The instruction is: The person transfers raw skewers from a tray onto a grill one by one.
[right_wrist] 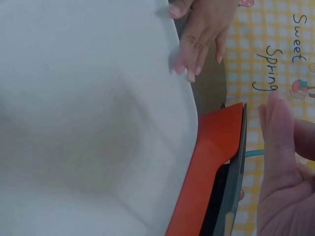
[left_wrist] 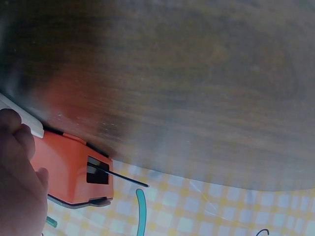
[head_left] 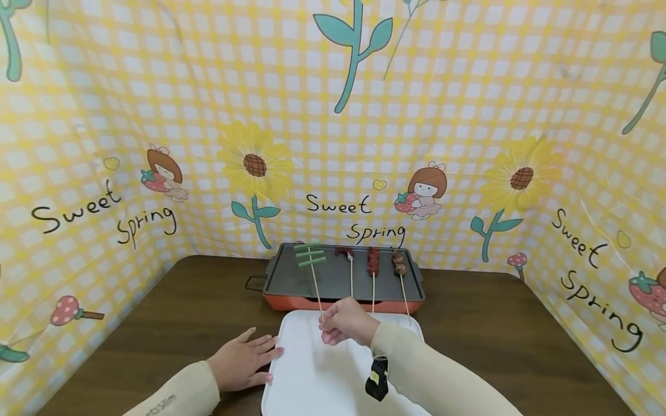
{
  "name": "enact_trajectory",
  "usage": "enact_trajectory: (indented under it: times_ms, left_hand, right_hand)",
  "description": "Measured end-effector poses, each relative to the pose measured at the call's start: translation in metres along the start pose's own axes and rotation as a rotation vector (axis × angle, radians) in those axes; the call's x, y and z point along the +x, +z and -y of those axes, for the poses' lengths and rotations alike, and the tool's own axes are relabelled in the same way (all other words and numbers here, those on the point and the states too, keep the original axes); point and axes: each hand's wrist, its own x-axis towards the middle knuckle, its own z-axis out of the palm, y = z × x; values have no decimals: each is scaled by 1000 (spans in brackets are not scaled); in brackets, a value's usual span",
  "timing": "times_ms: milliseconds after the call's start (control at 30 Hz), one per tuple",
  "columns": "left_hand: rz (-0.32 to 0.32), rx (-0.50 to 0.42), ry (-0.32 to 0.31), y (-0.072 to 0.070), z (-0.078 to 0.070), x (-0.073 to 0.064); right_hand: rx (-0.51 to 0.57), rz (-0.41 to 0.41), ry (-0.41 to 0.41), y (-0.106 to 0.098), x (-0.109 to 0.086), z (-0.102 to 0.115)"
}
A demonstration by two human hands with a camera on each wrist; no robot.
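Note:
In the head view my right hand (head_left: pixel 347 321) pinches the lower end of a wooden skewer threaded with several green vegetable strips (head_left: pixel 310 255). Those strips are over the left part of a dark griddle plate (head_left: pixel 333 283); whether they touch it I cannot tell. My left hand (head_left: pixel 244 359) lies with fingers spread, fingertips at the left rim of a white tray (head_left: pixel 278 370). On the griddle's right half are a skewer of dark red pieces (head_left: pixel 344 254), a red meat skewer (head_left: pixel 373 261) and a brown meat skewer (head_left: pixel 399 263), their sticks pointing toward the tray.
The griddle's orange base (head_left: pixel 291 303) stands at the back of the brown table (head_left: pixel 208 306), directly behind the tray. A thin wire handle (head_left: pixel 253 283) juts out on its left. Yellow checked cloth (head_left: pixel 333 144) hangs behind and at both sides.

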Motion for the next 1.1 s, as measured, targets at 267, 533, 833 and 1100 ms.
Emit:
enact_trajectory:
  times_ms: [267, 533, 833, 1100]
  left_hand:
    - [24, -28, -7, 2, 0, -1]
    - [26, -29, -13, 1, -3, -1]
    - [43, -9, -21, -3, -3, 0]
    - [45, -13, -9, -4, -2, 0]
  right_hand:
    - [11, -21, 20, 1, 11, 3]
    - [44, -57, 15, 5, 19, -2]
    - [55, -57, 30, 9, 23, -3]
    - [57, -58, 49, 8, 22, -1]
